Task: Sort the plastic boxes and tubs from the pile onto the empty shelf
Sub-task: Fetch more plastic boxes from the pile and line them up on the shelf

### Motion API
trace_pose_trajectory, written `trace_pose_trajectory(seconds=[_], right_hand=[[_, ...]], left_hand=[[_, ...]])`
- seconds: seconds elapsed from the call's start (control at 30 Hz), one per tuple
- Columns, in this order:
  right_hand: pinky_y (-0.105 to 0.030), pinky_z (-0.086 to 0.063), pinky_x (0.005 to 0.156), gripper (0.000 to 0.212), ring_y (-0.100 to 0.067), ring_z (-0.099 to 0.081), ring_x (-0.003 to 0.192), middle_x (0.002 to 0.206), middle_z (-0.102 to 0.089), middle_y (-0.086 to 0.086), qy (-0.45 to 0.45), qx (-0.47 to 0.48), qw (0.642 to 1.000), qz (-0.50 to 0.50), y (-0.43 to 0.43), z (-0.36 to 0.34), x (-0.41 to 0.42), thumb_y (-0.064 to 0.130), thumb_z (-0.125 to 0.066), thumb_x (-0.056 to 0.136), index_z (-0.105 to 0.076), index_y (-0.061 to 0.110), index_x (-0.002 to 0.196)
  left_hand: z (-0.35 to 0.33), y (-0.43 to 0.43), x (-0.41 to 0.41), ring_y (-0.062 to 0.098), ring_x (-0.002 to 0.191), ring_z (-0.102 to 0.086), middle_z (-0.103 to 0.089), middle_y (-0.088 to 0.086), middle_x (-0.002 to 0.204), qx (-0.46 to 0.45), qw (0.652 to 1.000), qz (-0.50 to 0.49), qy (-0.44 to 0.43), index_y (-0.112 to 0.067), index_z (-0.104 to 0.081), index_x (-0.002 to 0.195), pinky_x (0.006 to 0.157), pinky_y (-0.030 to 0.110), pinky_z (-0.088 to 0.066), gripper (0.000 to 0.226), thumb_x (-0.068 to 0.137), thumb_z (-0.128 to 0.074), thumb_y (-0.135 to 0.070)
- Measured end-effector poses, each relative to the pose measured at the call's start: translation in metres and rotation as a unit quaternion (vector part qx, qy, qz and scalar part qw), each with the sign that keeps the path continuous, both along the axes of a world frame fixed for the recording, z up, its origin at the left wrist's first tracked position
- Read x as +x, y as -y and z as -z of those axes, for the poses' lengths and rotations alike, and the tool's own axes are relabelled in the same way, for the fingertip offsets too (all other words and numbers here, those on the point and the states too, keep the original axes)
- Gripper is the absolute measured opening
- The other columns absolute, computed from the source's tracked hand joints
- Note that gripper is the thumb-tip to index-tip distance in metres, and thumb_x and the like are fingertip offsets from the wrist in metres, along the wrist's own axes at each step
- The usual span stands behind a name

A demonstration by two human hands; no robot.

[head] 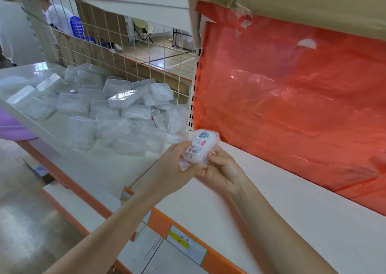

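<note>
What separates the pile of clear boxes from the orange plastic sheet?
In the head view, a white slotted upright stands between the pile of clear boxes and the orange plastic sheet.

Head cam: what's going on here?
A person holds a small clear box with a printed label in both hands, left hand and right hand, just above the white shelf and in front of the orange plastic sheet. The pile of clear boxes lies on the neighbouring shelf to the left, in front of a wire grid. No sorted box shows on the visible part of the white shelf yet.
</note>
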State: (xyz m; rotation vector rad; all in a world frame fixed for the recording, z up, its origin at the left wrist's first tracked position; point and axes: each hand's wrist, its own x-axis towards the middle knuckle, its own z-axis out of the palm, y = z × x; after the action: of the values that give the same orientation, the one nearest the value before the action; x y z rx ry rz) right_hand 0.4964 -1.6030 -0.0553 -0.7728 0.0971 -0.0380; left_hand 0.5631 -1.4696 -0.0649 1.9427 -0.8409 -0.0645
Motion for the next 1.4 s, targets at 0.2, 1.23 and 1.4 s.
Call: trace_pose_trajectory(seconds=[0.2, 1.23, 1.4], right_hand=[[-0.032, -0.051, 0.058, 0.041, -0.035, -0.067, 0.081, 0.096, -0.067, -0.024, -0.081, -0.038, 0.995, 0.041, -0.007, -0.011, -0.010, 0.011, -0.056, 0.072, -0.053, -0.001, 0.112], [-0.008, -0.029, 0.090, 0.077, -0.010, -0.044, 0.114, 0.128, -0.041, -0.001, -0.053, -0.751, 0.657, 0.043, 0.021, 0.012, -0.035, 0.021, -0.075, 0.075, -0.035, 0.010, 0.141], [-0.015, -0.031, 0.087, 0.066, -0.017, -0.047, 0.111, 0.120, -0.049, -0.002, -0.109, -0.773, 0.621, 0.071, 0.029, 0.024, -0.047, 0.030, -0.075, 0.074, -0.047, 0.016, 0.132]], left_hand=[[0.003, -0.004, -0.018, 0.007, 0.104, -0.049, -0.047, -0.008, 0.117, 0.028, 0.997, -0.018, 0.073, -0.019, -0.045, 0.133, 0.071, 0.006, -0.033, 0.057, 0.081, -0.067, -0.027], [0.018, -0.014, -0.002, -0.002, 0.118, -0.036, -0.043, -0.020, 0.127, 0.130, 0.988, 0.046, 0.072, -0.028, -0.040, 0.137, 0.091, 0.006, -0.026, 0.072, 0.073, -0.069, -0.043], [0.032, -0.016, 0.016, 0.027, 0.129, -0.037, -0.044, 0.009, 0.137, 0.173, 0.975, -0.002, 0.139, -0.011, -0.048, 0.132, 0.104, 0.035, -0.030, 0.087, 0.060, -0.042, -0.061]])
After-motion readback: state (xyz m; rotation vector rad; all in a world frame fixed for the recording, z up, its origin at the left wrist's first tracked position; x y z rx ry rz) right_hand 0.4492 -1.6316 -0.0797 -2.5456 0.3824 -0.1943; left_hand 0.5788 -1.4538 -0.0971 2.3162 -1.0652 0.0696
